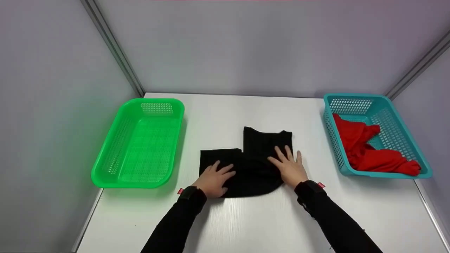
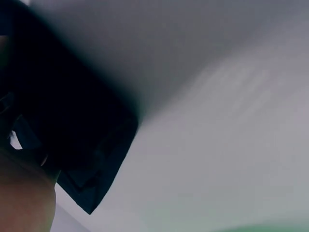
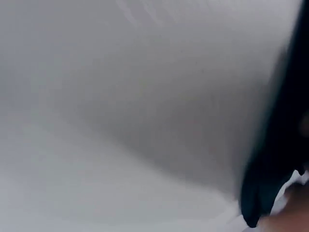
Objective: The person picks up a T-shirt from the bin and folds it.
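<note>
A black garment [image 1: 251,179] lies spread on the white table, with two squared-off parts pointing away from me, like the legs of shorts. Its exact kind is hard to tell. My left hand [image 1: 213,180] rests on its left part, fingers spread. On the right part lies my right hand [image 1: 290,168], its fingers spread as well. In the left wrist view, the dark cloth [image 2: 72,106] fills the left side beside part of the hand [image 2: 24,198]. The right wrist view catches the cloth's edge [image 3: 270,164] and a blurred bit of hand [image 3: 289,217].
A bright green plastic basket [image 1: 96,172] with nothing inside stands on the left. At the right is a blue-green basket [image 1: 404,128] holding red cloth [image 1: 369,151]. Grey panels [image 1: 246,45] enclose the white table [image 1: 218,112] at the back and sides.
</note>
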Demonstrator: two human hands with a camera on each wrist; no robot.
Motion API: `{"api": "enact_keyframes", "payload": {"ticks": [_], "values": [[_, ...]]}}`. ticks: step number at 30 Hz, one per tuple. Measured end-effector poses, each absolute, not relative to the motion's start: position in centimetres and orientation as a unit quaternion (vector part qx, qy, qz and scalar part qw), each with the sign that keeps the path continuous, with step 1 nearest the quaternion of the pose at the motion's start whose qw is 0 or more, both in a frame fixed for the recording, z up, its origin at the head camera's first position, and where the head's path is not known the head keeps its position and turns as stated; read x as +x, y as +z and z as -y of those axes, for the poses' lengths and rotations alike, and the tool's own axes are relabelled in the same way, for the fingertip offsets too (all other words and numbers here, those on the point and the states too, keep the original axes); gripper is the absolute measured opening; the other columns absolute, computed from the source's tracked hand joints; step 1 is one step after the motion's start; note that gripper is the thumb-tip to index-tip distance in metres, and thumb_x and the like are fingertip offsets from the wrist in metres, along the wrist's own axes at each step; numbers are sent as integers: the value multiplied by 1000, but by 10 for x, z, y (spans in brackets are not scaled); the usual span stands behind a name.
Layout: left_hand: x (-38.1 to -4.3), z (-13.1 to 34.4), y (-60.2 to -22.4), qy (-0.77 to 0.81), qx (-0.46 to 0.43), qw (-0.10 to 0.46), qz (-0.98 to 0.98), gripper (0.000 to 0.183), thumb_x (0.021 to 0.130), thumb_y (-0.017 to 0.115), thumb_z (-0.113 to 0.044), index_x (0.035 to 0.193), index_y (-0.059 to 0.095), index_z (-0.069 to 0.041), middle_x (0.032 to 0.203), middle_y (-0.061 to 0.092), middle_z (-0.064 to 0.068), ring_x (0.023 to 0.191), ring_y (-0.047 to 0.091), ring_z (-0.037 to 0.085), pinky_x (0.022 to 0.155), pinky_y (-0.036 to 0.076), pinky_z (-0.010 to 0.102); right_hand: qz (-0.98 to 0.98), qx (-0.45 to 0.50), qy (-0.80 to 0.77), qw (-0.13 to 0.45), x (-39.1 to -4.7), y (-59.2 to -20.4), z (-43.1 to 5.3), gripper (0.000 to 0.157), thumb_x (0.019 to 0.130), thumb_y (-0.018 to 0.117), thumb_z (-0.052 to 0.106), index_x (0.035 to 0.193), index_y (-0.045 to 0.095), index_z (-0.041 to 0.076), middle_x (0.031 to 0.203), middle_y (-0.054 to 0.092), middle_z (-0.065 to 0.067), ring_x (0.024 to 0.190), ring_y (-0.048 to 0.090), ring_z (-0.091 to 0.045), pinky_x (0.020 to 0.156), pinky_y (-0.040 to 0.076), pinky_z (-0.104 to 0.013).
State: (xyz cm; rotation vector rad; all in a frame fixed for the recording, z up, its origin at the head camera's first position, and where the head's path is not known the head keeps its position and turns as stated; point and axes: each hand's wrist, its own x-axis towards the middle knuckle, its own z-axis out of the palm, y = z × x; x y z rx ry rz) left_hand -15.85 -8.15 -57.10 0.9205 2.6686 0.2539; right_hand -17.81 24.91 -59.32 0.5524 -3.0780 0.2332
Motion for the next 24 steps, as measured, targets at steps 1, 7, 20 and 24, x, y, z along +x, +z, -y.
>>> {"api": "enact_keyframes", "payload": {"ticks": [1,7,20,24], "values": [[-157,78,-570,81,326,154,-929,61,102,67,-25,160,48,-19,170,37,3,155,32,47,124,34,57,986,153,58,23,-178,-593,-247,52,100,58,-5,148,61,14,166,38,-23,152,30,-57,115,21,-83],[-154,63,-567,101,356,172,-913,65,101,64,-22,162,42,-24,172,34,2,156,32,44,125,34,53,988,24,53,142,-184,-596,-241,29,99,64,7,125,58,-3,118,62,-33,107,61,-56,91,45,-69],[-159,59,-587,89,341,112,-929,50,105,65,-33,152,52,-21,171,36,5,158,33,36,126,31,55,968,129,213,-28,-170,-594,-231,65,105,65,25,162,40,7,164,40,-27,152,30,-56,120,18,-77],[-161,54,-591,76,297,93,-947,55,106,61,-41,158,48,-28,172,34,0,158,30,42,122,29,67,972,148,180,2,-164,-597,-225,70,102,69,21,164,38,10,170,27,-27,155,20,-57,119,15,-80]]}}
